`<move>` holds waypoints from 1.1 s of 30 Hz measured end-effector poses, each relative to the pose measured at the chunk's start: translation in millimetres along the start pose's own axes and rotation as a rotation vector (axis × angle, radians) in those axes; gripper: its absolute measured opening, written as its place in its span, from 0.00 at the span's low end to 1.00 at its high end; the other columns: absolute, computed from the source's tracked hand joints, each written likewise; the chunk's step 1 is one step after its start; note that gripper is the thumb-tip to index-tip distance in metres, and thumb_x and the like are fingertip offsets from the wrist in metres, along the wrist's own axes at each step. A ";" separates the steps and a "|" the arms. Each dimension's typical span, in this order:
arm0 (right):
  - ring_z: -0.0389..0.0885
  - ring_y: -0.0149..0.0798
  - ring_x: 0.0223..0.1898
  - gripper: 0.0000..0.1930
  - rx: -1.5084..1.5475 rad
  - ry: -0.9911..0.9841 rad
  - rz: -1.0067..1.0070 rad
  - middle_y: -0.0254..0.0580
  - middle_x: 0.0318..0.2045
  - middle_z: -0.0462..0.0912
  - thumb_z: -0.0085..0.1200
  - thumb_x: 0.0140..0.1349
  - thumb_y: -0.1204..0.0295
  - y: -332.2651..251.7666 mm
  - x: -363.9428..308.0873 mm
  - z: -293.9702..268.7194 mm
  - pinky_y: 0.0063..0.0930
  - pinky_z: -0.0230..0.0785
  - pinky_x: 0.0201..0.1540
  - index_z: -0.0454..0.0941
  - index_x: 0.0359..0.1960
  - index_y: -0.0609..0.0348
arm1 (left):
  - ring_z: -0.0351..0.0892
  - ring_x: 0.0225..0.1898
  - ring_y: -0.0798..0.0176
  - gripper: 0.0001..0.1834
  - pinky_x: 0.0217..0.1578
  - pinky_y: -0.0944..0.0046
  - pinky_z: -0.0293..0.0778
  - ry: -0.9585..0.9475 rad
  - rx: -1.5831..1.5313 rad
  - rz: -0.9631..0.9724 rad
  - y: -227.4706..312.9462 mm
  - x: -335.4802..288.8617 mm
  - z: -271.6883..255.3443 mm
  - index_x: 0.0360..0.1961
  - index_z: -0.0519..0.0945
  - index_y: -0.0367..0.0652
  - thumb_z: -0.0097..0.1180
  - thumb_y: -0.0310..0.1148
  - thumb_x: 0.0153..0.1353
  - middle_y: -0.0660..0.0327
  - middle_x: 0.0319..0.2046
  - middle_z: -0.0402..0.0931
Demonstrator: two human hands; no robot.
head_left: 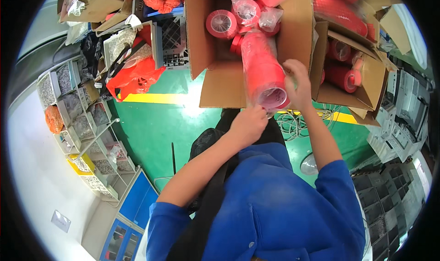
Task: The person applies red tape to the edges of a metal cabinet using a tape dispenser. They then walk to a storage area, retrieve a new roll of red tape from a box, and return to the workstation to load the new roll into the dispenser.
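A long stack of red tape rolls wrapped in clear plastic (262,68) sticks out of an open cardboard box (220,84). My right hand (298,84) grips the stack's right side near its lower end. My left hand (249,123) pinches the plastic wrap at the stack's bottom end. More wrapped red tape rolls (222,23) lie deeper in the same box.
A second open cardboard box (366,93) with red rolls stands to the right. Red plastic bags (135,75) lie on the green floor at left, beside shelves of small bins (68,100). Grey trays (389,201) are stacked at lower right. White cable coils (288,121) lie under the box.
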State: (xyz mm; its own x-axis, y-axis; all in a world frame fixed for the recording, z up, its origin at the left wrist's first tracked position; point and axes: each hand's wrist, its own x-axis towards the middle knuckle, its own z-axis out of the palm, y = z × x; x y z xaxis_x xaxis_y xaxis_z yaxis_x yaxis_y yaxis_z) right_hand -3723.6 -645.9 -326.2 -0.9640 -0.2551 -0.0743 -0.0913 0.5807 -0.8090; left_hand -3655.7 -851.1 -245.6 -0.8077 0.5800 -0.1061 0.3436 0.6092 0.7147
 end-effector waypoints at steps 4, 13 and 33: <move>0.69 0.52 0.51 0.30 -0.154 -0.189 -0.088 0.50 0.50 0.69 0.52 0.45 0.77 -26.2 -3.6 -9.3 0.40 0.65 0.50 0.64 0.56 0.55 | 0.70 0.31 0.59 0.02 0.33 0.63 0.68 -0.042 0.095 0.087 6.1 16.4 6.6 0.20 0.74 0.40 0.50 0.26 0.42 0.60 0.23 0.69; 0.76 0.50 0.42 0.26 -0.272 -0.025 0.122 0.42 0.47 0.73 0.53 0.46 0.77 3.1 3.0 20.5 0.39 0.71 0.41 0.66 0.51 0.54 | 0.71 0.31 0.58 0.06 0.32 0.61 0.67 -0.050 0.118 0.088 -5.0 27.2 3.7 0.25 0.77 0.40 0.51 0.27 0.43 0.60 0.23 0.70; 0.76 0.50 0.42 0.18 -0.301 0.176 0.141 0.47 0.46 0.73 0.47 0.49 0.79 28.5 -15.3 59.0 0.36 0.73 0.39 0.66 0.45 0.60 | 0.71 0.41 0.56 0.07 0.37 0.60 0.72 -0.349 0.124 -0.146 -45.5 33.4 32.3 0.30 0.74 0.37 0.50 0.26 0.48 0.58 0.33 0.70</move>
State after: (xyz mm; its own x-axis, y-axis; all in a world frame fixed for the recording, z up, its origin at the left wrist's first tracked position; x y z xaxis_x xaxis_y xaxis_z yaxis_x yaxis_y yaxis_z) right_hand -3696.8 -671.1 -382.5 -0.9981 -0.0355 -0.0503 0.0009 0.8085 -0.5885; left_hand -3682.8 -842.0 -303.9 -0.6484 0.6182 -0.4444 0.3095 0.7473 0.5880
